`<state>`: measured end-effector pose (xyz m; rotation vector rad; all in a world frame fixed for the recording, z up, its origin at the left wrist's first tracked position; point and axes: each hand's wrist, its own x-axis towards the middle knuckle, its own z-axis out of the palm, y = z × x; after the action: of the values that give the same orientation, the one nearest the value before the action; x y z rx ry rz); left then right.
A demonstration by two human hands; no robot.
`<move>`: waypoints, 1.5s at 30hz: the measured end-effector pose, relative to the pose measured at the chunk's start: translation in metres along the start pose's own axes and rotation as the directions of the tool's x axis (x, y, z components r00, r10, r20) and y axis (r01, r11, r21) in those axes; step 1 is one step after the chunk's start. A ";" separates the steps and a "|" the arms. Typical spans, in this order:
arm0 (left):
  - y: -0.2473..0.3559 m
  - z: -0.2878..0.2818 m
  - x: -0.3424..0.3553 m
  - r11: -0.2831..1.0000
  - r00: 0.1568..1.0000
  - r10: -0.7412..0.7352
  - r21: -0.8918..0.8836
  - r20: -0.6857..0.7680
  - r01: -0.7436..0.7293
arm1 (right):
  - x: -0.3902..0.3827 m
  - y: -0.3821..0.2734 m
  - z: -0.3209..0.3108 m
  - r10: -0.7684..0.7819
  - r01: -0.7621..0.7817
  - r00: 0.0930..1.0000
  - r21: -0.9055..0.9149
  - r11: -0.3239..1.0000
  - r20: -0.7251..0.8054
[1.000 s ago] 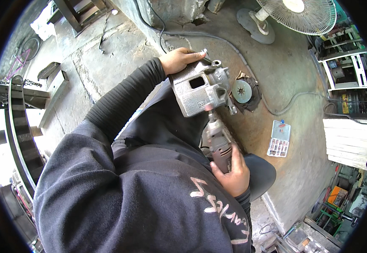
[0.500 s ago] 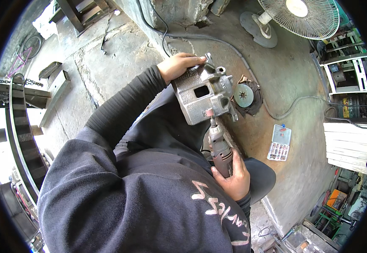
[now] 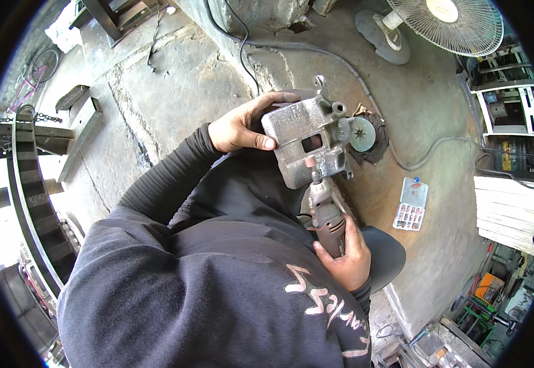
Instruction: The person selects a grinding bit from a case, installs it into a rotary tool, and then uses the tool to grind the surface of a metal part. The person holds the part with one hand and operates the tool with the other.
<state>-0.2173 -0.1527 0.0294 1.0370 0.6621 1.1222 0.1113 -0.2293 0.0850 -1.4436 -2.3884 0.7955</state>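
Observation:
A grey cast-metal brake caliper (image 3: 291, 126) with a rectangular window is held over my lap. My left hand (image 3: 245, 126) is closed on its left end, the thumb on the near face and the fingers over the far edge. In my right hand (image 3: 348, 254) is a brown-grey rotary tool (image 3: 328, 218), pointing up and away from me. Its small pink grinding stone (image 3: 310, 162) meets the caliper's face just below the window. Whether the stone is spinning cannot be made out.
Beyond the caliper, a round disc (image 3: 361, 135) lies on dark cloth on the floor. An opened plastic case (image 3: 409, 214) of small bits lies to the right. A fan (image 3: 441, 27) stands at the far right, and a grey hose (image 3: 334, 55) crosses the floor. White boards (image 3: 506, 211) are stacked rightmost.
My left hand has shifted from the caliper's top edge to its left end, thumb now on the face. The caliper has turned slightly, and the stone has moved nearer the window.

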 end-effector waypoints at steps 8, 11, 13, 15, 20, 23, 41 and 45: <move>-0.006 -0.006 -0.003 0.992 0.999 -0.019 -0.125 0.034 0.023 | 0.010 -0.007 -0.005 0.046 -0.047 0.998 -0.027 0.999 -0.047; -0.007 -0.009 -0.003 0.987 0.999 -0.023 -0.158 0.041 0.029 | 0.012 -0.011 -0.005 -0.091 0.091 0.996 -0.078 0.993 -0.001; -0.007 -0.010 -0.003 0.985 0.999 -0.015 -0.169 0.044 0.022 | 0.013 -0.014 -0.005 -0.077 0.080 0.997 -0.111 0.991 0.025; -0.007 -0.011 -0.004 0.988 0.999 -0.007 -0.154 0.039 0.013 | 0.013 -0.016 -0.006 -0.046 0.046 0.999 -0.118 0.992 0.002; -0.007 -0.012 -0.004 0.983 0.998 -0.023 -0.179 0.057 0.032 | 0.014 -0.020 -0.006 -0.109 0.112 0.994 -0.129 0.985 0.032; -0.008 -0.012 -0.005 0.982 0.998 -0.017 -0.189 0.053 0.027 | 0.015 -0.020 -0.004 -0.036 0.033 0.999 -0.112 0.993 -0.025; -0.008 -0.010 -0.006 0.985 1.000 -0.010 -0.174 0.024 0.014 | 0.012 -0.021 -0.001 -0.087 0.089 0.996 -0.132 0.987 0.026; -0.009 -0.011 -0.005 0.984 1.000 -0.004 -0.176 0.031 0.010 | 0.012 -0.019 0.000 -0.056 0.059 0.998 -0.133 0.989 0.026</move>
<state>-0.2245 -0.1551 0.0162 0.8977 0.5317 1.1357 0.0909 -0.2261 0.0946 -1.4136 -2.5312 0.6515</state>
